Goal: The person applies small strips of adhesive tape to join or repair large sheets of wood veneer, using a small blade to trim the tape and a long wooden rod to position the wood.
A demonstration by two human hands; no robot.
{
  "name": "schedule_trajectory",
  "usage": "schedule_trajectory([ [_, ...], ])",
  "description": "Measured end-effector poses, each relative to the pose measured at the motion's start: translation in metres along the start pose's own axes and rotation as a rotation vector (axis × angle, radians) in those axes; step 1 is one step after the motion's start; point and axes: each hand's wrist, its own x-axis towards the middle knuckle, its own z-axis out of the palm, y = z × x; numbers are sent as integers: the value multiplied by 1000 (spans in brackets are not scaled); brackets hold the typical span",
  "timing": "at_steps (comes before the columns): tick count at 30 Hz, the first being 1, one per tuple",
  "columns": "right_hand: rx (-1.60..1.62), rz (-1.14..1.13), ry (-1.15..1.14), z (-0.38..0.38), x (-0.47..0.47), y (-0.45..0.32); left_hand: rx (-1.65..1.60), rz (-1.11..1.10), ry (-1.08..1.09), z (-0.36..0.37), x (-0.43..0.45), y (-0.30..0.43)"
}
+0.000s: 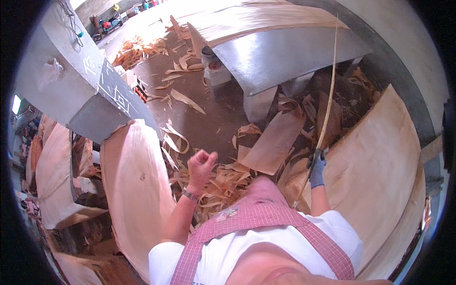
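Observation:
My right hand [317,169], in a blue and black work glove, is closed around a long thin wooden stick [329,96] that stands up at a slant, its upper end over the metal-topped table. Bare and raised, my left hand [202,167] has curled fingers, and no object shows in it; a bracelet or watch circles its wrist. Beside my right arm lies a large stack of thin wood veneer sheets [377,171]. Another stack of veneer [137,192] is to the left of my left forearm. A loose veneer piece [272,142] lies ahead of my knees.
A metal-topped table [285,53] bearing veneer sheets [263,17] stands ahead. Veneer scraps [222,185] litter the floor around my legs, with a further heap [137,50] at the back left. A concrete pillar [96,82] rises at left. A bucket-like container [215,69] stands by the table.

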Motion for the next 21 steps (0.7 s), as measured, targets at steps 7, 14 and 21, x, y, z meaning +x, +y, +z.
schedule_trajectory([
  [7, -24, 15, -9, 248, 61, 5, -391, 596, -252, -87, 141, 206],
  [14, 144, 12, -100, 505, 160, 39, -915, 526, -1031, -108, 366, 207],
  [21, 146, 89, -26, 708, 224, 39, -958, 486, -1065, -123, 576, 212],
])
